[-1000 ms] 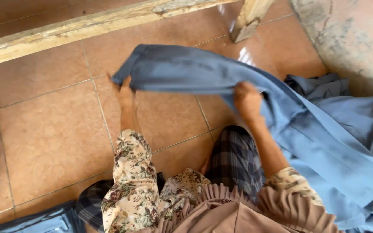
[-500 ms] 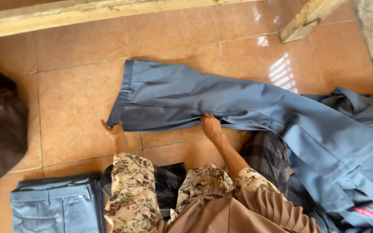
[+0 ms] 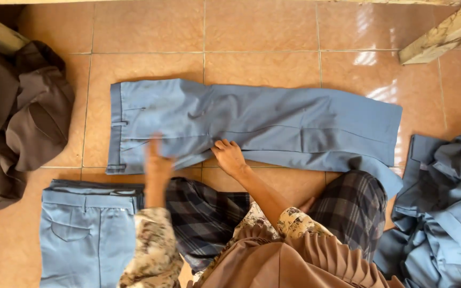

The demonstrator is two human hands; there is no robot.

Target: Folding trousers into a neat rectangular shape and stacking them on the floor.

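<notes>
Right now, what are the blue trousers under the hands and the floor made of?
The blue trousers look like woven cloth, matte, perhaps cotton or a blend: they lie limp, with soft creases and stitched seams. The floor looks like glazed ceramic tile: orange squares with grout lines and shiny light patches. Both the left hand and right hand press on the cloth.

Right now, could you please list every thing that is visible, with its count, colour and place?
spread trousers: one, blue-grey, flat on the floor tiles, centre
folded trousers: one, light blue, bottom left
heap of blue garments: one heap, blue-grey, right edge
dark garments: one heap, brown, left edge
floor tiles: orange-brown, glossy
wooden beam: one, pale, top right
left hand: blurred, over the trousers' waist
right hand: pressing the trousers' near edge
</notes>
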